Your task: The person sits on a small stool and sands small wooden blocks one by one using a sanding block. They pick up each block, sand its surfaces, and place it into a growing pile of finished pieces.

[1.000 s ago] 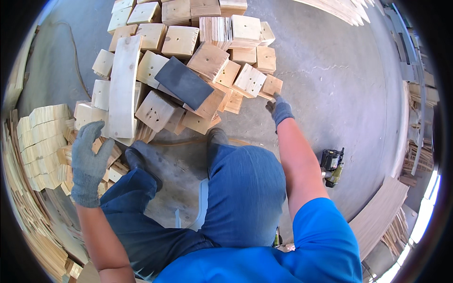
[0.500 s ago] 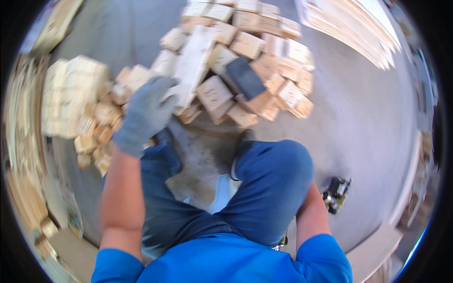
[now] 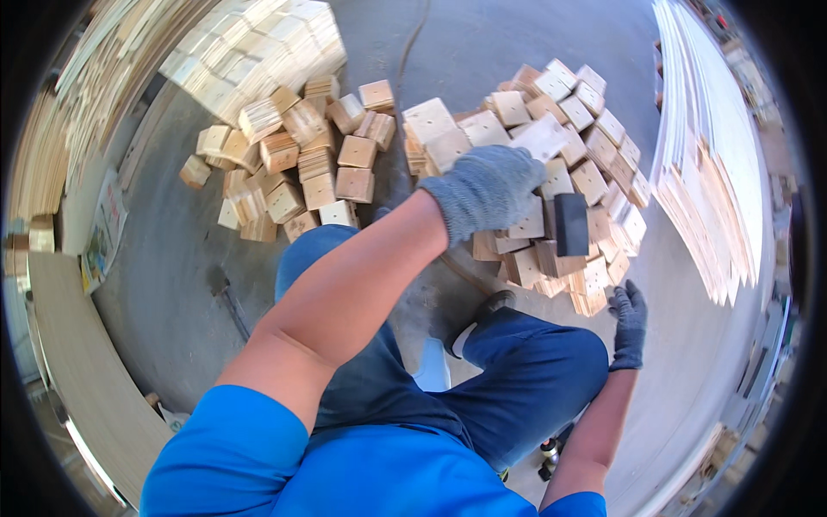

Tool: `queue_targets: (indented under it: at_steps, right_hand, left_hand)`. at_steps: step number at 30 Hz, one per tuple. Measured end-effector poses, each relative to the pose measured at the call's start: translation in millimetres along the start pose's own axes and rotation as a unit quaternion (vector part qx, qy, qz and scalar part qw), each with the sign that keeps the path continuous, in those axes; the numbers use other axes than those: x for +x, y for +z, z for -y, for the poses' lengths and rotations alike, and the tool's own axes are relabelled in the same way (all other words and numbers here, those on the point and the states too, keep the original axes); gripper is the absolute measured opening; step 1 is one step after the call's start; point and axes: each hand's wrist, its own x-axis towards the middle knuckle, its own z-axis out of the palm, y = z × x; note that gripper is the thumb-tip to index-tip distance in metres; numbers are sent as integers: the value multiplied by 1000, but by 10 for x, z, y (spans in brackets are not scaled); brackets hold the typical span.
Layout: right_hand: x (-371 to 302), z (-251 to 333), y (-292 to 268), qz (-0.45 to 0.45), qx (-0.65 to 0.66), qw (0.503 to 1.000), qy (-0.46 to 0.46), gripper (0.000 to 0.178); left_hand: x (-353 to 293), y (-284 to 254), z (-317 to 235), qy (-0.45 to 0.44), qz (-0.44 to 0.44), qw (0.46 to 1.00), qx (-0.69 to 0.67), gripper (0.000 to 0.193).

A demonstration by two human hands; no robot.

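My left hand (image 3: 489, 191), in a grey knit glove, reaches across over a pile of wooden blocks (image 3: 521, 267) on the floor. Its fingers curl round a pale, smooth wooden board (image 3: 541, 138), whose far end shows past the knuckles; the fingertips are hidden. A black rectangular block (image 3: 571, 224) lies on the pile just right of this hand. Beside my right knee, my right hand (image 3: 629, 323), also gloved, hangs near the pile's lower right edge. Its fingers are stretched out and nothing is in them.
A second heap of loose blocks (image 3: 357, 152) lies to the left, before a neat block stack (image 3: 258, 52). Thin sheets (image 3: 706, 172) stand stacked at right. A power tool (image 3: 550, 457) shows partly by my right leg; a hammer-like tool (image 3: 231, 303) lies on the left floor.
My view has swung left, so the piles appear further right. My left hand now reaches across to the right over the blocks. My right hand has come into sight beside my knee.
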Motion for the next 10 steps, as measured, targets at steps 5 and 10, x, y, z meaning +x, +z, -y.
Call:
queue_targets:
  at_steps: [5, 10]
  right_hand:
    - [-215, 1219, 615, 75, -92, 978, -172, 51]
    - [-289, 1538, 1509, 149, -74, 963, -212, 60]
  left_hand:
    - [-104, -217, 65, -25, -1, 1000, -10, 33]
    - [-114, -329, 212, -92, 26, 995, -15, 35]
